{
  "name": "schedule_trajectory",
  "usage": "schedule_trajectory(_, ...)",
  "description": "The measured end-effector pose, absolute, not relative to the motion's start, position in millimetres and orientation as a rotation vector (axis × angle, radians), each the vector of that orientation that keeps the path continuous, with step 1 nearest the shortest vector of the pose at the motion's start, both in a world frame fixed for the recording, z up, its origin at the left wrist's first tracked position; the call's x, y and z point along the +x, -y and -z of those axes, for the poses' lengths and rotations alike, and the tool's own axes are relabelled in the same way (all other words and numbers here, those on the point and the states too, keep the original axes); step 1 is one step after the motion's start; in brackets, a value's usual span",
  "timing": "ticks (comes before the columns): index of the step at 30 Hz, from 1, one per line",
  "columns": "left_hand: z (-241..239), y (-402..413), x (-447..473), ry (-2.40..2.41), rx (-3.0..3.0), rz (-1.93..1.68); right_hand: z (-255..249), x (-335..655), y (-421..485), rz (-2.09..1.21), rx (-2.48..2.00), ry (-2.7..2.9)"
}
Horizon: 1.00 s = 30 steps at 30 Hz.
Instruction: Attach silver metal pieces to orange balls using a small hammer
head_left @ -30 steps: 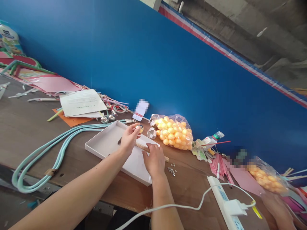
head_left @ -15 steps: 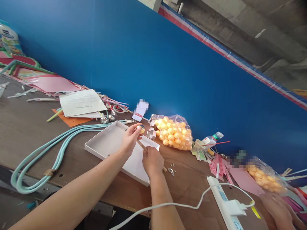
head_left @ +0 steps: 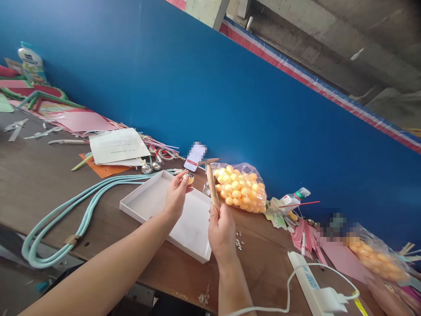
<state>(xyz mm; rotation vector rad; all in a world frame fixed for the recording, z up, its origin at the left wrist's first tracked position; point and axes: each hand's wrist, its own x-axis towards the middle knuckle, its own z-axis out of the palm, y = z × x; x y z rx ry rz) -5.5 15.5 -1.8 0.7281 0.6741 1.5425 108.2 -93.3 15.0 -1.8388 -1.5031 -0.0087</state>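
Observation:
Above the white shallow box (head_left: pixel 194 239), my left hand (head_left: pixel 175 195) pinches a shiny round ball (head_left: pixel 188 177), part gold and part silver. My right hand (head_left: pixel 222 230) grips the wooden handle of a hammer (head_left: pixel 213 186) beside the box's right side. The hammer stands nearly upright, its thin brownish head at the top in front of the bag of yellow-orange balls (head_left: pixel 241 188). Several small silver pieces (head_left: pixel 239 240) lie on the table just right of my right hand.
Light-blue cords (head_left: pixel 87 210) loop across the table at left, near papers (head_left: pixel 119 147) and two silver balls (head_left: pixel 151 167). A phone (head_left: pixel 191 164) leans by the blue wall. A power strip (head_left: pixel 304 281) with a white cable lies at right, and another person's hand (head_left: pixel 388 296) shows beyond it.
My right hand has swung the hammer from low and slanted over the box to nearly upright, moving slightly right. My left hand still holds the ball. The view has shifted a little.

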Motion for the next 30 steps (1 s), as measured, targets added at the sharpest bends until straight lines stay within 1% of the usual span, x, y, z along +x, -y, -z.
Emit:
schedule_trajectory(3, 3.1, -16.2, -4.3, -0.629, 0.713, -1.531, -15.8, 100.6, 113.9, 0.025, -1.796, 1.509)
schedule_trajectory(6, 4.6, -16.6, -2.8, -0.589, 0.722, -1.524, -6.4, 93.8, 127.9, 0.057, -1.847, 1.536)
schedule_trajectory(12, 5.6, -16.2, -1.8, -0.531, 0.733, -1.513, 11.3, 86.3, 132.3, 0.124, -1.954, 1.523)
schedule_trajectory(17, 4.8, -15.3, -1.6, -0.545, 0.757, -1.512, 10.9, 85.5, 133.0, 0.206, -1.921, 1.461)
schedule_trajectory(30, -1.0, -10.5, -0.9, -0.565, 0.783, -1.520, 12.2, 87.6, 135.1, 0.212, -1.919, 1.479)
